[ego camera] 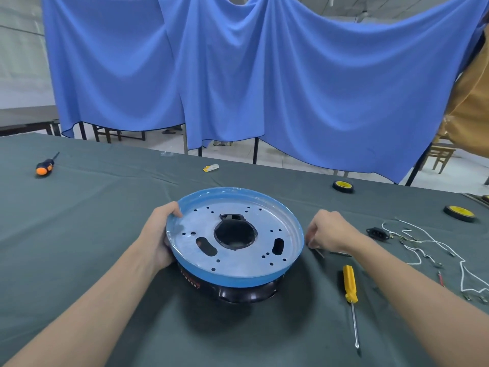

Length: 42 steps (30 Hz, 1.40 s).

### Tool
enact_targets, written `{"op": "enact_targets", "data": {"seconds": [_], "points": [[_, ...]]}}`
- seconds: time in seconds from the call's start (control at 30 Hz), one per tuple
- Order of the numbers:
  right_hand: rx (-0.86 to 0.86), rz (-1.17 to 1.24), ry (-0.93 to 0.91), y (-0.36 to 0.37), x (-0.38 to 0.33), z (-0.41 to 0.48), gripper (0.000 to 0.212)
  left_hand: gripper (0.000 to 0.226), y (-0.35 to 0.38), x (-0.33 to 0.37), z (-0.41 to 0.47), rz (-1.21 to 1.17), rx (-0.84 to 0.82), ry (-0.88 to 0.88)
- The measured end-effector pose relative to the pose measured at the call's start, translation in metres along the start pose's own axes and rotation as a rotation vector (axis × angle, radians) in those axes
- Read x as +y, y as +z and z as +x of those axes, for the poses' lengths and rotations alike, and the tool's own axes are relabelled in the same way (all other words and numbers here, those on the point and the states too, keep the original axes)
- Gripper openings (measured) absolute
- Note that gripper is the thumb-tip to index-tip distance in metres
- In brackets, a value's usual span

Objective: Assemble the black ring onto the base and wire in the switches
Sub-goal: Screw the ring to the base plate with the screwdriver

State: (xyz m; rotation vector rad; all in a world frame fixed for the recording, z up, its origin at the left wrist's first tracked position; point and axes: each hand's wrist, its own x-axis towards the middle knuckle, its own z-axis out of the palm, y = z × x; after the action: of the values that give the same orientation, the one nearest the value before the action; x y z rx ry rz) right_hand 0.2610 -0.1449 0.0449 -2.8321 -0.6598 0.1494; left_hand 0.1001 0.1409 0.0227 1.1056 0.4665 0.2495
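Base (243, 266) — one, on one black ring (246, 294)

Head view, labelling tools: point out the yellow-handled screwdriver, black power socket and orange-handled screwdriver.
Yellow-handled screwdriver (350, 283): head view, handle middle.
Black power socket (377, 230): head view, body centre.
Orange-handled screwdriver (44, 166): head view, handle.

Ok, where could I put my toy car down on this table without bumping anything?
Lots of bare cloth on the left, between the orange screwdriver and the left hand, and in front of the base. The right side is crowded: yellow screwdriver, white wires, wheels.
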Motion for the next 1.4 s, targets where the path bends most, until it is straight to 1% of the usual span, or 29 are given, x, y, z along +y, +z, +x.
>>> {"op": "enact_targets", "data": {"seconds": [0.1, 0.17, 0.27, 0.33, 0.43, 0.5, 0.57, 0.67, 0.8, 0.9, 1.03, 1.2, 1.33, 1.4], "points": [[0.127, 0.094, 0.006, -0.012, -0.004, 0.000, 0.023, 0.039, 0.002, 0.002, 0.000, 0.010, 0.020, -0.001], [0.239, 0.193, -0.031, -0.029, -0.011, 0.000, 0.022, 0.036, 0.002, 0.001, 0.001, 0.001, 0.005, -0.006], [0.385, 0.363, -0.104, -0.053, -0.033, -0.006, 0.019, 0.038, 0.003, 0.001, 0.002, -0.003, -0.006, -0.021], [0.414, 0.513, -0.187, -0.060, -0.057, -0.013, 0.019, 0.041, 0.004, 0.001, 0.004, -0.002, -0.004, -0.020], [0.320, 0.622, -0.342, -0.055, -0.098, -0.017, 0.019, 0.042, 0.006, 0.000, 0.005, -0.001, -0.009, -0.024], [0.244, 0.594, -0.410, -0.045, -0.124, -0.014, 0.015, 0.044, 0.006, 0.001, 0.006, -0.001, -0.026, -0.034], [0.215, 0.520, -0.450, -0.034, -0.143, -0.006, 0.013, 0.044, 0.005, 0.001, 0.007, 0.001, -0.044, -0.039], [0.195, 0.476, -0.451, -0.019, -0.159, 0.008, 0.014, 0.032, 0.004, 0.000, 0.012, -0.012, -0.091, -0.043], [0.229, 0.444, -0.438, -0.004, -0.167, 0.024, 0.013, 0.027, 0.004, 0.001, 0.021, -0.021, -0.111, -0.053], [0.251, 0.418, -0.457, 0.000, -0.170, 0.036, 0.014, 0.026, 0.005, 0.002, 0.028, -0.015, -0.118, -0.066], [0.268, 0.341, -0.500, 0.004, -0.172, 0.048, 0.012, 0.018, 0.007, 0.001, 0.034, -0.026, -0.160, -0.069], [0.256, 0.276, -0.539, 0.009, -0.174, 0.055, 0.012, 0.025, 0.003, 0.004, 0.037, 0.057, -0.165, -0.059], [0.271, 0.221, -0.575, 0.010, -0.173, 0.057, 0.013, 0.021, 0.003, 0.005, 0.037, 0.078, -0.147, -0.028], [0.272, 0.174, -0.606, 0.011, -0.173, 0.058, 0.014, 0.023, 0.004, 0.004, 0.037, 0.076, -0.133, -0.029]]}}
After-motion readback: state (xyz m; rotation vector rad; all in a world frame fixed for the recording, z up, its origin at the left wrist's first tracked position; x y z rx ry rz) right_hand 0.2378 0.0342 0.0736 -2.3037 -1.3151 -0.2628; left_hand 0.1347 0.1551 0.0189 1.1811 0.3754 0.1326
